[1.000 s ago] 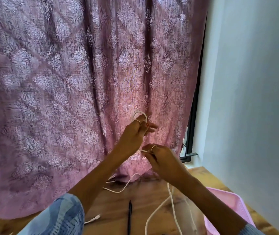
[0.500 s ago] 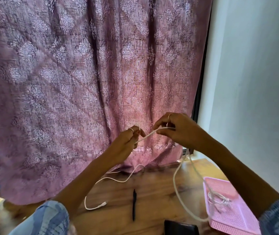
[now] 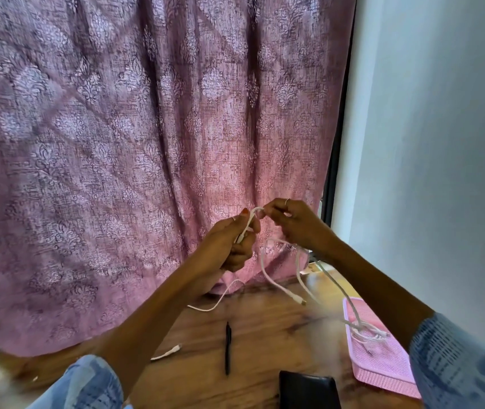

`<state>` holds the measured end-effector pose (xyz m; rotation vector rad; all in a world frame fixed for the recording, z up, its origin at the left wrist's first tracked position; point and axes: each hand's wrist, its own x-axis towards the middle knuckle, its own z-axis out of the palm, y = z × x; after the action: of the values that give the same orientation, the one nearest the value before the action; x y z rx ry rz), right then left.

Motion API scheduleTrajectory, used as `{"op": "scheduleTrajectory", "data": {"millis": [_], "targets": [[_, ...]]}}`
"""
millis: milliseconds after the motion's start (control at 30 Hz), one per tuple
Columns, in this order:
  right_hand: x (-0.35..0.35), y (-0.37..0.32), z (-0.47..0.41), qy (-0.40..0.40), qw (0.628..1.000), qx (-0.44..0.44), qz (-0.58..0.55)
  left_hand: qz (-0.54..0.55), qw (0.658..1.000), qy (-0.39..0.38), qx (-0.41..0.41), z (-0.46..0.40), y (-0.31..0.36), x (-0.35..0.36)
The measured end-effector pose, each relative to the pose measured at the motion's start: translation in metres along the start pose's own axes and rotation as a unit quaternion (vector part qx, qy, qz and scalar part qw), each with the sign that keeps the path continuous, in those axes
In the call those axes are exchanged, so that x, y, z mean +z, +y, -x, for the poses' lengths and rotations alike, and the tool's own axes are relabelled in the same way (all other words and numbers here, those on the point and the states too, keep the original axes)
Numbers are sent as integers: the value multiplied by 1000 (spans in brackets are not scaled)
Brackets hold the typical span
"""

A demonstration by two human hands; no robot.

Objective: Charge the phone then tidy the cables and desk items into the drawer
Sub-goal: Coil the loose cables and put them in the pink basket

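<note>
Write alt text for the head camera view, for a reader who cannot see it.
Two hands, the left hand and right hand, hold a white cable up in front of a pink patterned curtain. Its loose end dangles above a wooden desk. On the desk lie a black pen, a dark wallet and a pink tray with more white cables.

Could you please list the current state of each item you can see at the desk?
White cable: held up in both hands, loose end hanging.
Left hand: closed around the cable.
Right hand: pinching the cable.
Pen: lying on the desk.
Pink tray: holding a tangle of cables.
Curtain: drawn.
</note>
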<state>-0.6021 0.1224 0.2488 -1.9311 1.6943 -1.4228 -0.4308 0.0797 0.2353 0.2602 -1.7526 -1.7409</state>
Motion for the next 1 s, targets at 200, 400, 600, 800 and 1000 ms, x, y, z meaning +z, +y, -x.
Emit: {"op": "scheduleTrajectory", "data": {"millis": [200, 400, 600, 800, 1000], "targets": [[27, 4, 18, -59, 988, 76, -116, 222, 974, 9, 46, -12, 8, 12], [32, 8, 31, -138, 984, 98, -57, 273, 957, 36, 88, -21, 14, 16], [33, 2, 45, -231, 972, 48, 11, 62, 982, 101, 146, -25, 14, 16], [24, -13, 52, -225, 974, 8, 32, -368, 896, 94, 230, -21, -2, 5], [6, -21, 47, -180, 968, -21, 176, -654, 720, 42, 229, -10, -9, -2]]}}
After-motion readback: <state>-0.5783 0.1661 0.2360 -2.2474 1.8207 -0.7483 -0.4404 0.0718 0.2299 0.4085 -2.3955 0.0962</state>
